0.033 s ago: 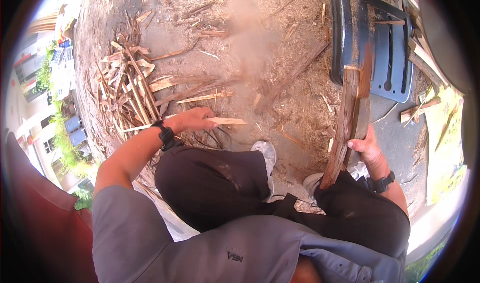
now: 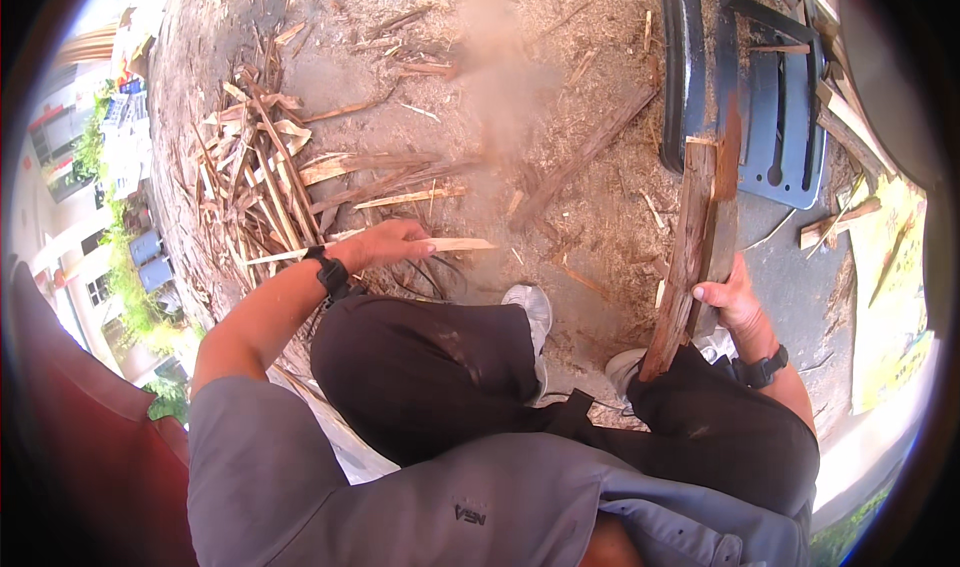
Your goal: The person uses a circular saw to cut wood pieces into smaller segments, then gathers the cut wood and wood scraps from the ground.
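Observation:
My left hand point(image 2: 395, 242) is closed on a thin, pale split wood strip point(image 2: 458, 244), held sideways just right of a loose pile of splintered wood point(image 2: 265, 157). My right hand point(image 2: 733, 292) grips long weathered boards point(image 2: 690, 237) that lie lengthwise beside my right leg, their lower end at my dark trousers and their far end overlapping a dark blue-grey slotted metal piece point(image 2: 775, 127). I cannot tell whether they rest on it.
Sawdust and scattered splinters cover the dirty ground point(image 2: 540, 87). More wood offcuts point(image 2: 840, 222) and a yellowish sheet point(image 2: 885, 307) lie at the right. Blue bins point(image 2: 155, 262), plants and a pale building show at the far left, above a dark red surface point(image 2: 90, 407).

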A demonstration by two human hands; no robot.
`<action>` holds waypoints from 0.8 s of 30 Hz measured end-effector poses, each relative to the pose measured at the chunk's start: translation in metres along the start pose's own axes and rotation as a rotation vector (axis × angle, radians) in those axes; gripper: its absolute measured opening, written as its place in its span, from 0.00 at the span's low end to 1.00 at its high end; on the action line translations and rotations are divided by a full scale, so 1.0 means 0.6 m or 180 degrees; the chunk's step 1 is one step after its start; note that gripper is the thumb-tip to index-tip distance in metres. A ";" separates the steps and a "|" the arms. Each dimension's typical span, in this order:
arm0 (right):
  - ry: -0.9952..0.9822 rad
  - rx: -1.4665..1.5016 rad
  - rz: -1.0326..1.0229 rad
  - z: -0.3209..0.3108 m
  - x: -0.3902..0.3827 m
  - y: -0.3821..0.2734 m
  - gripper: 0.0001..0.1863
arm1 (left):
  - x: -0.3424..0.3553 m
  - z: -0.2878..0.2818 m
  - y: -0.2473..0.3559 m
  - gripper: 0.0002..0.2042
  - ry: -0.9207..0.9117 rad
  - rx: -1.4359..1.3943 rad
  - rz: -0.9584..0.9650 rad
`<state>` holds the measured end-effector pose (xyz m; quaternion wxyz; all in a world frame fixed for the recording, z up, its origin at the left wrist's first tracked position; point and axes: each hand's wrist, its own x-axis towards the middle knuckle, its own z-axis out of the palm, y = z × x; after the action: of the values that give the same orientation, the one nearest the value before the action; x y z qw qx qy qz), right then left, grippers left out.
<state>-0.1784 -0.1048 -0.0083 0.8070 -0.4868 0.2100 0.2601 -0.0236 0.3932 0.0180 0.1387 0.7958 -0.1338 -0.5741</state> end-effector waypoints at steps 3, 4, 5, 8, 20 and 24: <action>-0.0051 -0.0034 0.0060 -0.003 0.001 0.007 0.34 | -0.015 0.023 -0.016 0.12 0.0033 -0.0582 -0.0412; -0.0083 -0.0038 0.0137 -0.007 0.002 0.010 0.34 | -0.020 0.032 -0.024 0.12 0.0048 -0.0579 -0.0402; -0.0075 0.0029 0.0094 -0.007 0.002 0.012 0.35 | -0.024 0.043 -0.029 0.11 -0.0075 -0.0985 -0.0601; -0.0150 0.0065 0.0181 -0.017 0.007 0.022 0.35 | -0.025 0.075 -0.056 0.07 0.0113 -0.0879 -0.0535; -0.0104 0.0042 0.0326 0.000 0.004 0.005 0.37 | 0.145 -0.066 0.140 0.06 0.2398 -0.0619 0.1387; 0.0004 -0.0697 -0.0081 -0.028 -0.012 0.006 0.43 | 0.213 -0.035 0.263 0.14 0.1495 0.0068 0.1415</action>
<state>-0.1877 -0.1196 -0.0140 0.7521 -0.5749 0.1746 0.2708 0.0270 0.2007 -0.0287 0.2794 0.8592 -0.2747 -0.3290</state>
